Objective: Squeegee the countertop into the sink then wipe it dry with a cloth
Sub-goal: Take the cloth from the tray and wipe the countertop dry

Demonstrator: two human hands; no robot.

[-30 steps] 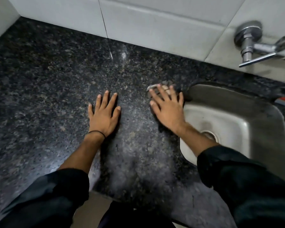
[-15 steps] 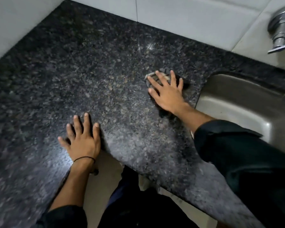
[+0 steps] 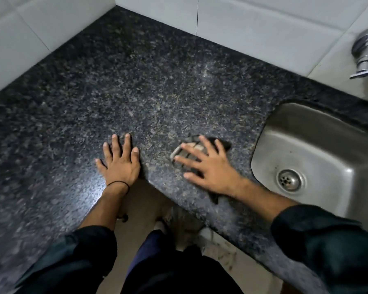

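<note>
Granite, dark and speckled, makes up the surface (image 3: 136,85), with a dull sheen near its front edge that we read as damp. We press the cloth (image 3: 189,152), a thin dark rag with pale stripes, flat under our right hand (image 3: 208,168), fingers spread wide over it, likely to cover more stone per pass. It lies near the front edge, just left of the sink (image 3: 319,149), a rounded steel basin set at the right end. Our left hand (image 3: 120,164) rests palm down at the front edge, fingers splayed and holding nothing, probably bracing us. No squeegee shows, so we judge drying is under way.
</note>
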